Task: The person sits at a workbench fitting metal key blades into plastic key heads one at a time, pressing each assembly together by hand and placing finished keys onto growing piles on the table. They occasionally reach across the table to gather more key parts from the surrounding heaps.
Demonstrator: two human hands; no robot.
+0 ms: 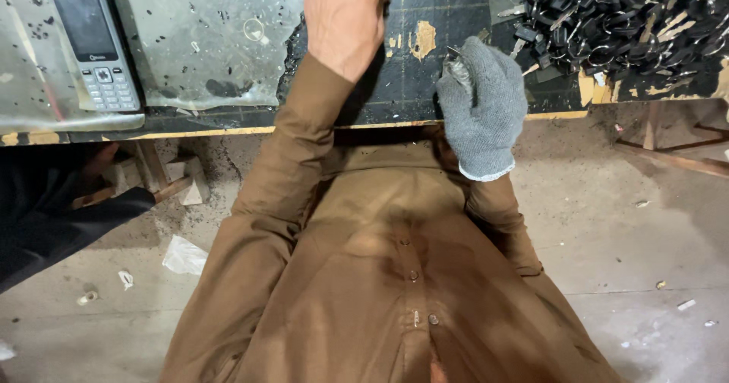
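My left hand (345, 11) is bare and reaches forward over the dark, worn tabletop (425, 87); its fingers run out of the top of the picture, so what they touch is hidden. My right hand (482, 106) wears a grey knitted glove and is closed near the table's front edge around a small metal piece (454, 63), whose tip pokes out above the glove. A heap of black-and-metal key-like parts (623, 18) lies on the table just right of the gloved hand. My brown sleeves and shirt fill the lower middle.
A grey push-button phone (95, 49) lies at the left on a scuffed clear plastic sheet (205, 41) strewn with black specks. Another person's dark sleeve (45, 216) shows under the table at the left. Paper scraps (184, 255) litter the concrete floor.
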